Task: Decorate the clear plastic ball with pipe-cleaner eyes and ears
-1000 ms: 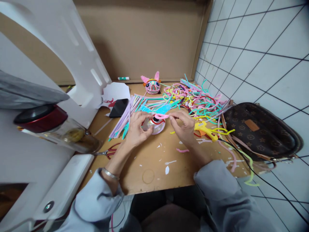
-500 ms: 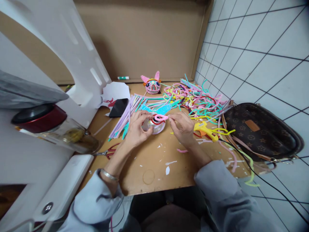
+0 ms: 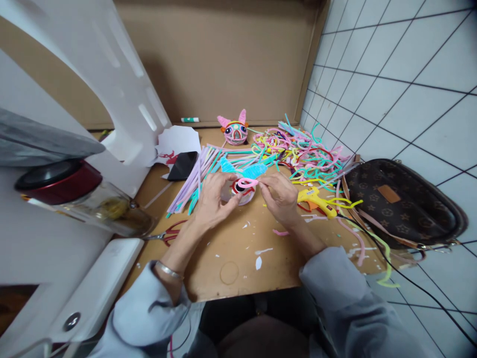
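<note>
Between my hands is a clear, rounded craft piece [image 3: 246, 198] with blue ears [image 3: 254, 170] and a red ring around a dark eye. My left hand [image 3: 216, 199] grips its left side with thumb and fingers. My right hand [image 3: 278, 195] pinches the right end of a pink pipe-cleaner loop [image 3: 247, 183], which lies over the eye area. Behind them stands a finished-looking pink animal head [image 3: 236, 133] with two ears and two eyes.
Pipe cleaners lie in a bundle [image 3: 190, 179] at left and a tangled pile [image 3: 305, 151] at right. Also around are a yellow glue gun [image 3: 316, 201], red scissors [image 3: 172, 232], a phone [image 3: 183, 166], a glass bottle [image 3: 112, 211] and a brown bag [image 3: 402, 204].
The craft piece has tilted in my left hand, so its blue ears and red-ringed eye show more. My right hand and the pink loop have shifted slightly left.
</note>
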{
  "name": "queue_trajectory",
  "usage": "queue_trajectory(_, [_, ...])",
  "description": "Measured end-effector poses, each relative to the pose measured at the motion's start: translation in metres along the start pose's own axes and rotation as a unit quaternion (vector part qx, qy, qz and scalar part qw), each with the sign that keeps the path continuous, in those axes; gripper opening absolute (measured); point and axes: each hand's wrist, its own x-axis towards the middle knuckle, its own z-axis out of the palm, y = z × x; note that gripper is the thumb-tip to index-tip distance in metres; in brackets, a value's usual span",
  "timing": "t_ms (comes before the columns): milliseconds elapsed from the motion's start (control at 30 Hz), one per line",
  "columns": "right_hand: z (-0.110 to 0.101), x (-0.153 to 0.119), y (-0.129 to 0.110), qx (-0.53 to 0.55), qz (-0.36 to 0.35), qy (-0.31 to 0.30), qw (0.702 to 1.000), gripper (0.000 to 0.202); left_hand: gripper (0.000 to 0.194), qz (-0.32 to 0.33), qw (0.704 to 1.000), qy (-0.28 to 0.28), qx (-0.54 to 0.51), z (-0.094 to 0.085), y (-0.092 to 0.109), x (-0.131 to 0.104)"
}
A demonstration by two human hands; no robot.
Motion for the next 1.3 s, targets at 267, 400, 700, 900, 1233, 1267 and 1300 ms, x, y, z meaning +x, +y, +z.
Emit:
queue_trajectory(267, [0.001,-0.003,-0.003,0.007,0.016,-0.018,1.0,0.015,0.041,-0.014,1.0,-0.016,-0.006,0.0,0.004,0.0])
queue_trajectory(400, [0.001,-0.002,-0.007,-0.012,0.008,-0.011,1.0,0.015,0.037,-0.027,1.0,-0.005,-0.008,0.002,0.003,-0.001])
queue_trajectory(700, [0.001,0.0,-0.01,0.011,0.011,-0.015,1.0,0.015,0.022,-0.043,0.998,0.006,-0.051,0.005,0.005,-0.002])
queue_trajectory(900, [0.001,0.002,-0.014,0.091,0.094,-0.043,0.99,0.015,0.023,-0.066,0.996,-0.002,-0.059,0.003,0.005,-0.001])
queue_trajectory(1233, [0.007,0.003,-0.009,0.308,0.376,-0.059,0.872,0.015,0.02,-0.054,0.997,0.041,-0.042,0.006,0.002,-0.002])
queue_trajectory(1267, [0.007,0.004,-0.009,0.328,0.394,-0.061,0.857,0.018,0.02,-0.055,0.997,0.047,-0.039,0.006,0.001,-0.002])
queue_trajectory(1300, [0.006,0.005,-0.01,0.343,0.408,-0.062,0.844,0.021,0.019,-0.056,0.996,0.051,-0.037,0.006,0.001,-0.002])
